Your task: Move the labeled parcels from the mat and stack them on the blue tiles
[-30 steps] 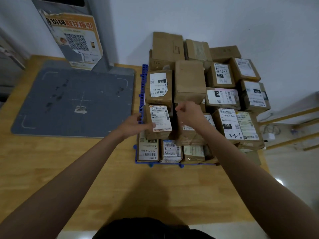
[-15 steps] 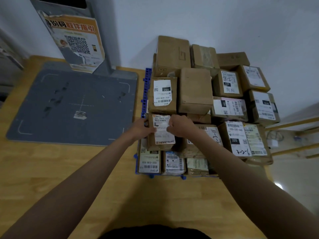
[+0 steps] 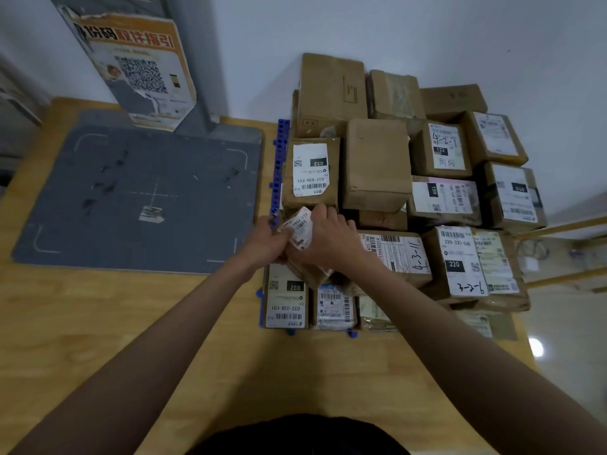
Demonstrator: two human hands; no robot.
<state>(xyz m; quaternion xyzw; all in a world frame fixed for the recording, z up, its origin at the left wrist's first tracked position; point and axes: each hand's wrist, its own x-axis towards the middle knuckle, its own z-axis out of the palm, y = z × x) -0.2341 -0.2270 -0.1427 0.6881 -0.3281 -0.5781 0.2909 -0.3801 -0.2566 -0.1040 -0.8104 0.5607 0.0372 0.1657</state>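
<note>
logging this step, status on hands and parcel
Left hand and right hand both grip small parcel, tilted over the stack at the tiles' left edge. Mat holds no parcels. Nothing in the way.

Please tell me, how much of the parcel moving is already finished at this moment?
Nearly finished, it seems. Done: the grey mat holds no parcels, only a small paper scrap, and many boxes stand stacked on the blue tiles. In hand: the left hand and right hand both grip one small labelled parcel, tilted, at the stack's front left. Left: setting it down.
</note>
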